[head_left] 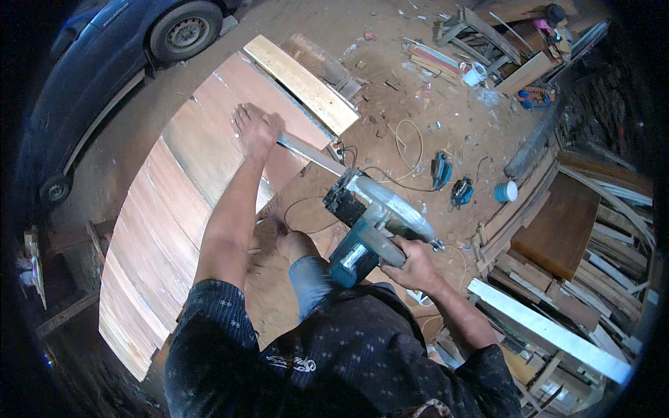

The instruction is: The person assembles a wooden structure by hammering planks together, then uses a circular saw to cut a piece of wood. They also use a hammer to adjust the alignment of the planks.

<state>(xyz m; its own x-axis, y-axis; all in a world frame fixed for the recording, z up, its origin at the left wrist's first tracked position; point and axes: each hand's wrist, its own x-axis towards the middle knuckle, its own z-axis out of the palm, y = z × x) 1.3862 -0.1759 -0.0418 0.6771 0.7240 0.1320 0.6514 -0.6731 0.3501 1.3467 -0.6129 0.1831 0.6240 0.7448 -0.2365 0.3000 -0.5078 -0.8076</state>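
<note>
My left hand (254,131) lies flat on a large board of joined wood planks (185,167), fingers stretched out. My right hand (416,266) is closed around the grey handle of a teal and silver power tool (348,258), which looks like a circular saw. The tool is held above my thighs, tilted, with its silver guard on top. A long flat metal bar (313,153) runs from the tool to beside my left wrist. Whether the bar is fixed to the tool, I cannot tell. The tool's underside is hidden.
A pale plank (301,83) lies along the board's far edge. Two teal power tools, one of them here (440,171), a looped cable (410,150) and a blue tub (505,191) are on the dirt floor. Stacked timber (599,279) fills the right; a blue vehicle (104,70) stands far left.
</note>
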